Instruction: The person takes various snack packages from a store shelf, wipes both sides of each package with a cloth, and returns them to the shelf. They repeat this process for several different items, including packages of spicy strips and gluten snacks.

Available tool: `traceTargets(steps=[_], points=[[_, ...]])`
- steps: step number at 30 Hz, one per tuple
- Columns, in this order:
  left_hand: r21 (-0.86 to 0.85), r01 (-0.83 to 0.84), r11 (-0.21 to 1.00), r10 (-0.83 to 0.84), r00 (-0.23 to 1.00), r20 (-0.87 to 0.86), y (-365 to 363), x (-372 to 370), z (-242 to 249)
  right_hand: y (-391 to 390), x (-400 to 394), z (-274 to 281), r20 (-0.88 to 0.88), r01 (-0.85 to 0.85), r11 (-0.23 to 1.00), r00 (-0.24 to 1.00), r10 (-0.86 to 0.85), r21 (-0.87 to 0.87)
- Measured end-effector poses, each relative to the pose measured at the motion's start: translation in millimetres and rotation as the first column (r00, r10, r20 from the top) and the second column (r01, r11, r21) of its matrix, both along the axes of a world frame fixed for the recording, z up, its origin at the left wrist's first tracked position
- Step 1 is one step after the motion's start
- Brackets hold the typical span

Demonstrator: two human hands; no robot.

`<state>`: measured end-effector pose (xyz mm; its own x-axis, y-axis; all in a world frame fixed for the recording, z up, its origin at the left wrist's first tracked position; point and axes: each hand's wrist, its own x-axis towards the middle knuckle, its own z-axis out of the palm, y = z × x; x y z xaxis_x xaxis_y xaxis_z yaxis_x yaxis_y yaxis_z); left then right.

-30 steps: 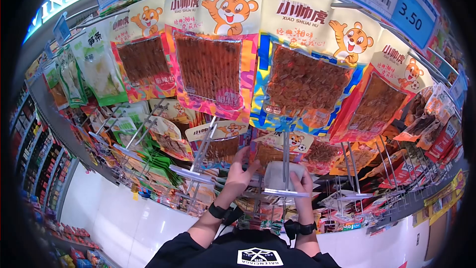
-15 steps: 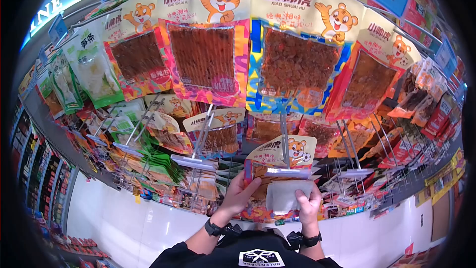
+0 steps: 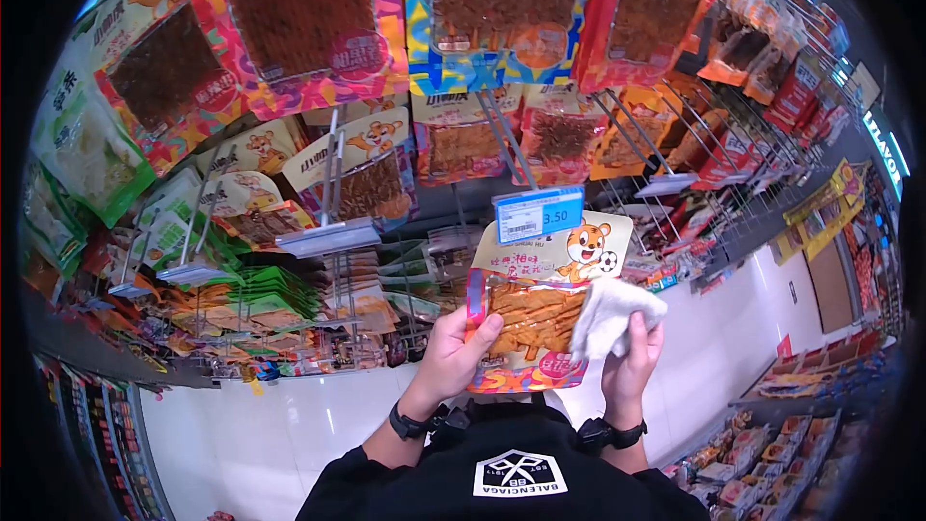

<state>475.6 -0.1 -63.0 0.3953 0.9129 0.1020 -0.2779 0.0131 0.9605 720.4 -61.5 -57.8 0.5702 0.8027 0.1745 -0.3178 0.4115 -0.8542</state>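
A snack packet [image 3: 529, 323] with a tiger picture and a clear window is held upright before my chest. My left hand [image 3: 457, 355] grips its left edge, thumb on the front. At the packet's right side my right hand [image 3: 635, 357] pinches a folded white cloth [image 3: 610, 316], which covers part of the packet's right edge. A blue price tag [image 3: 540, 216] on a hook hangs in front of the packet's top.
Large hanging snack packets [image 3: 301, 19] fill the rack above. Metal hooks [image 3: 333, 169] with tag holders stick out toward me. Green packets [image 3: 275, 291] hang lower left. Boxes of packaged goods [image 3: 762, 463] stand at lower right, beyond the white floor [image 3: 289, 425].
The view has shifted right and down. The packet is more fully visible, lower relative to the hook. The cloth has moved from the packet's front to its right edge.
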Motion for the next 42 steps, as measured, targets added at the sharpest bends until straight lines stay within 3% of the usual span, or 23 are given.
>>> traceTargets(steps=[3,5,6,7,8,10,12,13,16,19,21,23,28,29,31,32,34,35,36,37,38,39,42], points=[[0.011,0.008,1.000,-0.008,1.000,0.018,-11.9,20.3,-2.1,-11.7,5.4,9.9,0.018,0.242,0.970,0.970,-0.242,0.001],[0.014,0.014,1.000,-0.013,0.998,-0.056,-19.2,28.5,-10.7,-19.0,12.7,4.7,0.152,0.508,0.857,0.843,-0.516,0.089],[0.015,0.031,0.999,-0.030,0.997,-0.065,-23.2,35.0,-12.9,-22.0,13.9,3.2,0.144,0.523,0.848,0.835,-0.530,0.086],[0.003,0.029,1.000,-0.029,0.998,-0.056,-27.9,42.9,-14.4,-21.7,11.1,7.1,0.479,0.506,0.841,0.700,-0.529,0.190],[-0.010,0.027,1.000,-0.027,0.998,-0.048,-33.4,48.7,-15.2,-23.5,8.4,11.0,0.744,0.454,0.848,0.459,-0.486,0.273],[0.006,0.070,0.998,-0.070,0.995,-0.076,-44.2,59.8,-15.8,-34.6,4.2,24.8,0.969,0.260,0.956,0.168,-0.184,0.137],[-0.052,0.034,0.998,-0.032,0.998,0.048,-54.6,75.8,-23.4,-43.0,-8.1,20.4,0.983,0.089,0.992,0.165,0.078,-0.094],[-0.030,0.014,0.999,-0.012,0.999,0.052,-54.6,81.3,-36.8,-48.8,-8.8,15.8,0.982,0.094,0.991,0.172,0.073,-0.090],[-0.258,-0.045,0.965,0.132,0.935,0.329,-62.9,99.7,-41.0,-71.1,6.8,3.5,0.987,-0.090,0.994,0.142,0.073,-0.061],[-0.323,-0.153,0.934,0.271,0.893,0.359,-76.2,115.0,-32.0,-102.5,41.0,0.3,0.978,-0.292,0.945,0.099,0.186,-0.150],[-0.258,-0.159,0.953,0.266,0.845,0.464,-90.7,129.8,-30.5,-124.9,65.7,-2.8,0.977,-0.284,0.944,0.081,0.196,-0.166],[-0.290,-0.210,0.934,0.323,0.843,0.431,-110.1,144.0,-23.5,-146.8,92.1,-9.2,0.974,-0.281,0.941,0.066,0.217,-0.191],[-0.308,-0.270,0.912,0.389,0.805,0.447,-162.2,176.6,-28.3,-198.3,158.0,-55.0,0.969,0.084,0.980,0.188,0.162,-0.180],[-0.311,-0.275,0.910,0.390,0.821,0.416,-173.6,180.8,-31.2,-208.2,168.4,-63.4,0.966,0.076,0.979,0.194,0.172,-0.190],[-0.328,-0.283,0.901,0.402,0.830,0.387,-197.8,189.5,-38.3,-224.8,185.2,-74.3,0.879,0.199,0.962,0.470,0.075,-0.189],[-0.338,-0.283,0.898,0.402,0.839,0.367,-207.6,191.7,-41.2,-231.1,188.6,-76.3,0.876,0.189,0.962,0.475,0.086,-0.197],[-0.348,-0.273,0.897,0.395,0.848,0.354,-231.1,201.7,-46.9,-246.3,197.0,-79.3,0.486,0.093,0.914,0.865,0.121,-0.394],[-0.354,-0.252,0.901,0.377,0.858,0.349,-242.2,206.7,-50.3,-249.1,201.5,-89.1,0.357,0.006,0.947,0.927,0.115,-0.322],[-0.357,-0.260,0.897,0.384,0.858,0.342,-252.3,211.3,-54.8,-254.3,203.5,-92.2,0.350,-0.002,0.945,0.929,0.123,-0.327],[-0.346,-0.250,0.904,0.363,0.877,0.315,-262.0,215.4,-60.3,-259.2,202.3,-91.2,0.001,-0.190,0.926,0.980,0.201,-0.326],[-0.333,-0.241,0.912,0.342,0.894,0.288,-270.9,218.7,-66.1,-263.8,200.7,-89.3,-0.344,-0.364,0.894,0.900,0.266,-0.260],[-0.298,-0.235,0.925,0.315,0.913,0.258,-279.3,219.6,-71.9,-269.2,198.4,-85.1,-0.495,-0.467,0.862,0.806,0.325,-0.195],[-0.123,-0.304,0.945,0.316,0.944,0.094,-296.2,218.3,-84.3,-281.0,189.5,-86.2,-0.509,-0.566,0.816,0.740,0.440,-0.117]])
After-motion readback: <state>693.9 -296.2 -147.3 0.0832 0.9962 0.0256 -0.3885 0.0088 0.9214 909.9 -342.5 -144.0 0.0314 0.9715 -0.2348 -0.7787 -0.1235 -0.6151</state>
